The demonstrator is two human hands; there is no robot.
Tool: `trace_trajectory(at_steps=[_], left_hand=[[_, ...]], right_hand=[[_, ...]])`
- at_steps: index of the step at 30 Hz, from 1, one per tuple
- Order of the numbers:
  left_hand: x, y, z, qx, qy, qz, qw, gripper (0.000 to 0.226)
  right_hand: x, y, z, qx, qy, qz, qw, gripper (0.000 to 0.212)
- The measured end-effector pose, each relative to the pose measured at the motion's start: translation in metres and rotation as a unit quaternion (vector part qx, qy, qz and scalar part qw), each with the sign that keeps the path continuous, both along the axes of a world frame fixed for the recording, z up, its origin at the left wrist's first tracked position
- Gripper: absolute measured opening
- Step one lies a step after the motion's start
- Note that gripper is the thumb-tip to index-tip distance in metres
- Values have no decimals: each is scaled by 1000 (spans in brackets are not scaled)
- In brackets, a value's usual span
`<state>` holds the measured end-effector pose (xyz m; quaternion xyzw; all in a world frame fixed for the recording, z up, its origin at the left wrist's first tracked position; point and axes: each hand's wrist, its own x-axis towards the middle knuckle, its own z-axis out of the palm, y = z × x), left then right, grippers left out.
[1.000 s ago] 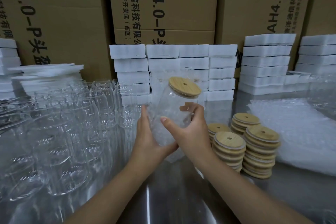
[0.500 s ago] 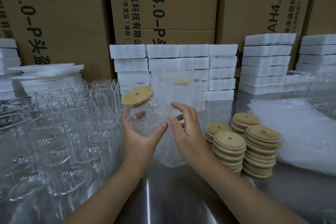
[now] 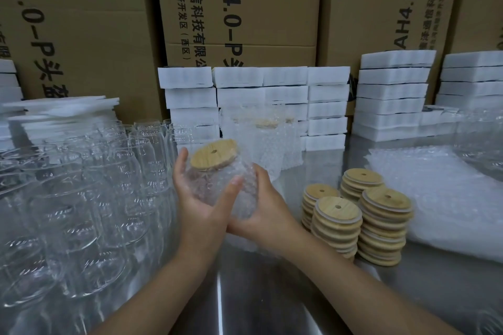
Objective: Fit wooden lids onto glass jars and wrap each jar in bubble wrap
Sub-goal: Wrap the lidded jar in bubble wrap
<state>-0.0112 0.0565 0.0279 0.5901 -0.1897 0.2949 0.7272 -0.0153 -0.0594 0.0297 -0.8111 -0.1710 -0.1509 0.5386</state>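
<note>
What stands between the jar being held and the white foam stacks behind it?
In the head view, bubble-wrapped jars stand on the steel table between the held jar and the foam stacks. A wooden lid shows through the wrap on one.

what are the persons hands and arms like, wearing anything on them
Both are bare. The left hand and right hand have no gloves, and no rings show on the visible fingers. The left forearm and right forearm show no sleeves up to the frame edge, and there is no watch or bracelet at either wrist.
</note>
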Motion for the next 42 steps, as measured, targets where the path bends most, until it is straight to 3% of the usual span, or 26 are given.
trace_trajectory(at_steps=[3,9,10,14,18,21,24,26,28,31,36,42], left_hand=[[3,1,-2,29,-9,-43,999,104],[14,6,-19,229,64,-106,966,125],[15,4,-21,251,72,-118,958,129],[17,4,-24,263,74,-99,957,110],[18,4,-21,257,68,-62,962,120],[18,4,-18,262,44,-18,964,101],[20,7,-16,248,21,26,968,98],[19,8,-15,238,24,21,971,111],[21,7,-18,249,23,9,968,114],[21,6,-24,344,7,5,939,103],[25,10,-35,532,-31,-14,846,100],[24,10,-36,587,-14,-66,807,96]], right_hand=[[2,-2,6,54,-3,-44,998,110],[3,-10,17,181,-28,-63,981,93],[1,-10,17,170,-26,-70,983,96],[-3,-7,15,126,-27,-76,989,104],[-8,-6,21,73,-30,-63,995,108],[-12,-3,40,-34,-64,-93,993,114],[-11,-4,69,-148,-83,-124,978,95],[-5,-11,91,-166,-80,-156,970,79],[6,-26,112,-152,-72,-200,965,77],[33,-57,138,-193,-48,-287,937,88],[81,-109,139,-281,-4,-408,868,92],[112,-135,105,-211,97,-396,889,82]])
